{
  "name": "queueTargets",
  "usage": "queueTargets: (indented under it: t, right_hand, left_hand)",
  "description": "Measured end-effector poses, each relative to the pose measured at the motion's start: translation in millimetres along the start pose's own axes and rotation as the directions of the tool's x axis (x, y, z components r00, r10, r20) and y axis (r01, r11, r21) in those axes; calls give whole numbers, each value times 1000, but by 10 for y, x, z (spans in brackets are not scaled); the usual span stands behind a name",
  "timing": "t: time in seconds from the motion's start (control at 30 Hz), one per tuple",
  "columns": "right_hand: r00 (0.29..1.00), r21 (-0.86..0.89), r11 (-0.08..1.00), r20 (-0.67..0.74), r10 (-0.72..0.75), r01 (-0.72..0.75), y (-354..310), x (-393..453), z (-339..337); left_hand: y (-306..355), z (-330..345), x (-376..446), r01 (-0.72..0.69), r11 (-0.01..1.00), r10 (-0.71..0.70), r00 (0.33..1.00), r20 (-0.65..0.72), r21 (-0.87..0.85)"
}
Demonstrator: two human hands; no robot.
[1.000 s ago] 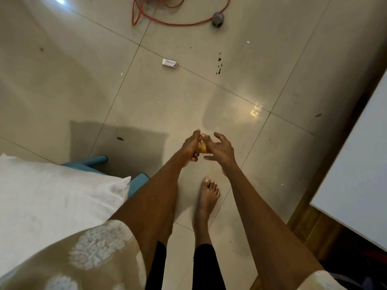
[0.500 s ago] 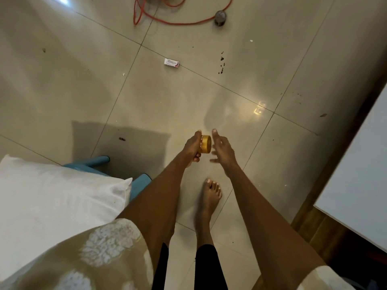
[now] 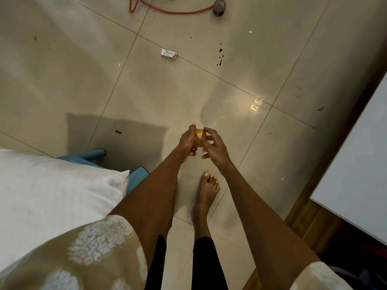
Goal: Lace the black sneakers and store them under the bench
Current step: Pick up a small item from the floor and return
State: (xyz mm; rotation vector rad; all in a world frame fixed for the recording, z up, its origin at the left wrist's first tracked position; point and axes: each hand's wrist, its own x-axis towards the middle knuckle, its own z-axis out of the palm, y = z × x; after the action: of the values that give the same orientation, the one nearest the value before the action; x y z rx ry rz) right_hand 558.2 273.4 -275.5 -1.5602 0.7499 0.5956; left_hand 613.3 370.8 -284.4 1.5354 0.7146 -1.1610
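No black sneakers or laces show in this view. My left hand [image 3: 188,143] holds a small round golden jar [image 3: 200,137] out in front of me, over the tiled floor. My right hand [image 3: 215,148] is at the jar's right side, thumb and forefinger on its gold lid, other fingers spread. One bare foot [image 3: 207,188] stands on the tiles below the hands.
A blue stool [image 3: 138,177] with a white pillow [image 3: 52,197] stands at the left. A white tabletop [image 3: 356,174] fills the right edge. On the floor lie a small white box [image 3: 169,53], an orange cable [image 3: 167,10], a grey plug [image 3: 218,6] and dark specks.
The right hand drew back from the jar half a second ago, then closed in on its lid again. The left hand kept hold of the jar throughout.
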Motion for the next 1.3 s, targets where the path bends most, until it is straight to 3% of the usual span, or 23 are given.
queueTargets:
  t: [0.17,0.27,0.4,0.47,0.53,0.6,0.67,0.77,0.83,0.9,1.17,1.23,1.3]
  right_hand:
    - [967,-122,972,-188,175,-200,-138,97,49]
    - [924,34,925,-54,379,-378,-265,196,110]
    - [907,172,891,37,420,-420,-345,266,123]
    - [919,275,878,88,384,-392,-410,291,110]
    - [945,352,877,101,311,-326,-457,347,92]
    - [964,383,891,1,265,-245,-466,454,84]
    - [959,329,932,-178,220,-153,-491,632,87]
    - [917,0,1000,-398,1,-1,-584,1022,62]
    - [890,-119,988,-435,-136,93,-637,1364,57]
    - [863,-188,970,-452,-226,156,-621,1735,69]
    - [793,-365,879,-413,-448,307,-307,2445,74]
    - [782,-354,876,-417,-462,328,-219,2403,84]
    - [780,-338,887,-440,-445,316,-164,2260,85]
  left_hand:
    - [1,152,-45,-206,972,207,978,-3,110]
    - [-32,51,3,-321,926,335,942,-38,198]
    - [-23,4,26,-428,879,453,888,-83,210]
    - [38,12,46,-485,849,513,853,-101,212]
    - [130,-1,116,-474,863,492,867,-77,176]
    - [256,-26,213,-432,885,447,893,-54,176]
    - [422,-84,393,-414,852,466,878,-104,321]
    - [712,-301,851,-296,674,597,758,-263,677]
    - [922,-492,1215,-181,566,676,659,-328,804]
    - [1134,-707,1609,-122,467,735,604,-308,876]
    - [1630,-1171,2724,-35,55,822,569,-25,998]
    - [1638,-1136,2693,15,34,832,554,-37,999]
    - [1537,-1016,2551,-25,110,838,540,-79,994]
